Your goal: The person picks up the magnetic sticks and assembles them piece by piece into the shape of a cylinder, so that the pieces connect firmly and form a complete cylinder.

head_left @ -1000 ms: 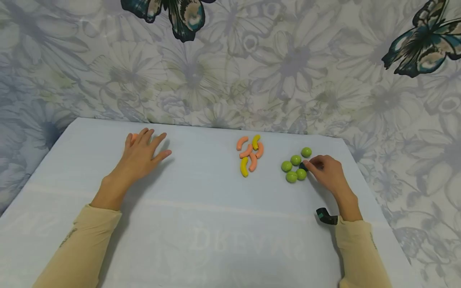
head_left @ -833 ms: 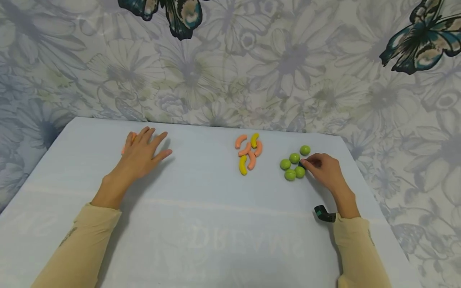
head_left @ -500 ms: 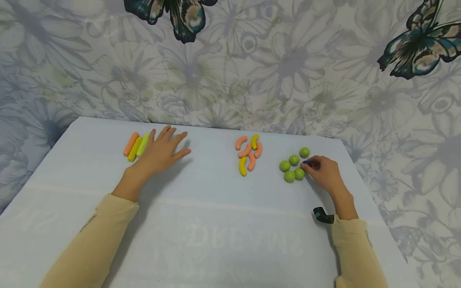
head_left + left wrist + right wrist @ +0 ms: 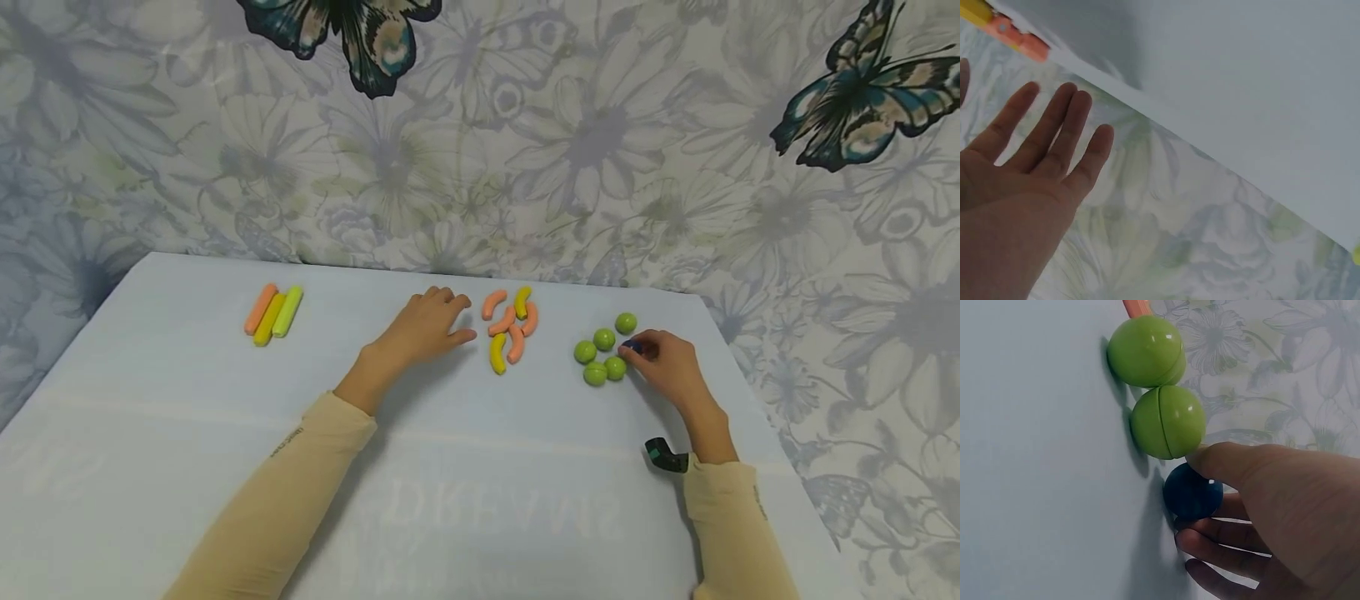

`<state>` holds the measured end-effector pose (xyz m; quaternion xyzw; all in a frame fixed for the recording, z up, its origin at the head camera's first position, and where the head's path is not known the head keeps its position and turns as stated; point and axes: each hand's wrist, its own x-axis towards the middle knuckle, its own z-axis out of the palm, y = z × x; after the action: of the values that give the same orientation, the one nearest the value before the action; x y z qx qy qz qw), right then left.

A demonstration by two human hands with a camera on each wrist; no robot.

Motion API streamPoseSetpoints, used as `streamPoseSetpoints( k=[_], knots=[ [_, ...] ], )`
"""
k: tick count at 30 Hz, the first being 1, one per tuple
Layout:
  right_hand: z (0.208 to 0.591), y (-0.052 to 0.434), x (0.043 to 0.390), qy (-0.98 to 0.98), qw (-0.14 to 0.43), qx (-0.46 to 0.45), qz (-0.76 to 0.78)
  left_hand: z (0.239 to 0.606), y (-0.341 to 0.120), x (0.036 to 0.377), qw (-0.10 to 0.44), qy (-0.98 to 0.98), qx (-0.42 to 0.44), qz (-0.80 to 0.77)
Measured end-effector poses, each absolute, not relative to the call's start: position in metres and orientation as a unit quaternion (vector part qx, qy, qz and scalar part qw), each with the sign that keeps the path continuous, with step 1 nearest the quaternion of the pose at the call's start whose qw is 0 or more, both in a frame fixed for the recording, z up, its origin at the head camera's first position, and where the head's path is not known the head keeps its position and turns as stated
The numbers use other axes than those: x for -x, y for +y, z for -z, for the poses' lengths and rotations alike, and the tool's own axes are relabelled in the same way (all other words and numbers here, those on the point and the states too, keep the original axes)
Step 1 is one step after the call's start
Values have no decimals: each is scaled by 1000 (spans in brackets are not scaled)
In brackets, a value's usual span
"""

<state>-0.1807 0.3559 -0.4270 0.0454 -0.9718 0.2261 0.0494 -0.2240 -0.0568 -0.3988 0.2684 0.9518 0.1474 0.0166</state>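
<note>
My right hand point(image 4: 667, 371) pinches a small dark blue ball point(image 4: 1193, 492) between thumb and fingers, just over the table at the right edge of a group of green balls point(image 4: 603, 339). Close up in the right wrist view, a green ball point(image 4: 1168, 422) with a seam sits right beside my thumb. My left hand point(image 4: 427, 327) hovers with fingers spread, holding nothing, just left of several curved orange pieces point(image 4: 516, 343) and two curved yellow pieces point(image 4: 497, 353). The left wrist view shows its fingers point(image 4: 1072, 134) extended, apart from the orange and yellow pieces.
Three straight sticks, orange point(image 4: 260, 309), yellow point(image 4: 269, 320) and light green point(image 4: 288, 312), lie side by side at the table's left. A black angled object point(image 4: 664, 456) juts from the right sleeve. Behind the white table point(image 4: 480, 433) stands a floral wall point(image 4: 480, 150).
My left hand has moved right, from over the straight sticks to beside the curved pieces, uncovering the sticks. My right hand stays by the green balls, the dark blue ball in its fingers.
</note>
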Motion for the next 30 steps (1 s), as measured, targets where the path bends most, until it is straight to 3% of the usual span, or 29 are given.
streamPoseSetpoints(
  k=[8,16,30],
  knots=[
    [433,347,178,-971,48,-54,-230,414,-25,204,26,959,-203,-198],
    [423,348,175,-969,89,-40,-226,417,-2,195,-1,965,-162,-204],
    [414,337,175,-957,142,-18,-253,419,-6,205,52,945,-155,-283]
  ],
)
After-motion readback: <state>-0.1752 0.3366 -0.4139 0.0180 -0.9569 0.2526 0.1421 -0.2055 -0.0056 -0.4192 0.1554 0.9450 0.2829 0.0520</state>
